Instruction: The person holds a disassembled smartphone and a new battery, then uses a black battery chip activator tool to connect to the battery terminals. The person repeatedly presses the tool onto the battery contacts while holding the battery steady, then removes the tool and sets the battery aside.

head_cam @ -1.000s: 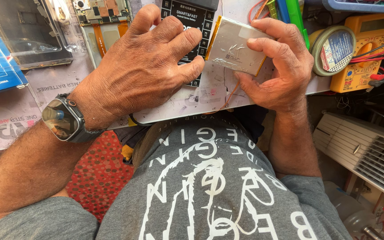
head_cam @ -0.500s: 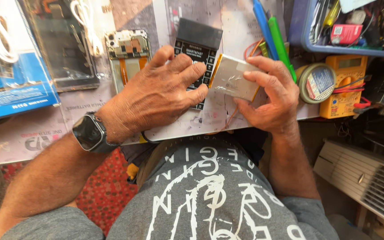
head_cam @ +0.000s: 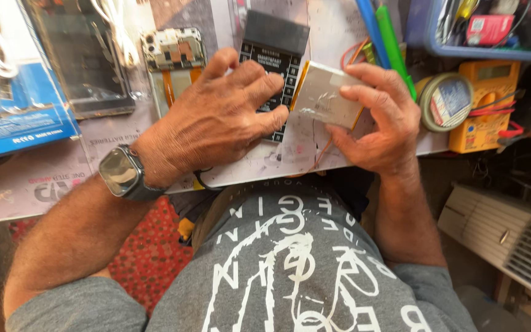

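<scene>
At the bench's near edge, the right hand grips a flat silver battery pack, tilted just above the surface. The left hand rests spread, holding nothing, over a black tester board, its fingertips touching the pack's edge. Little free room lies around them. A yellow multimeter sits off the right corner under a blue tray of tools.

right grip holds silver battery w/ fingers.
</scene>
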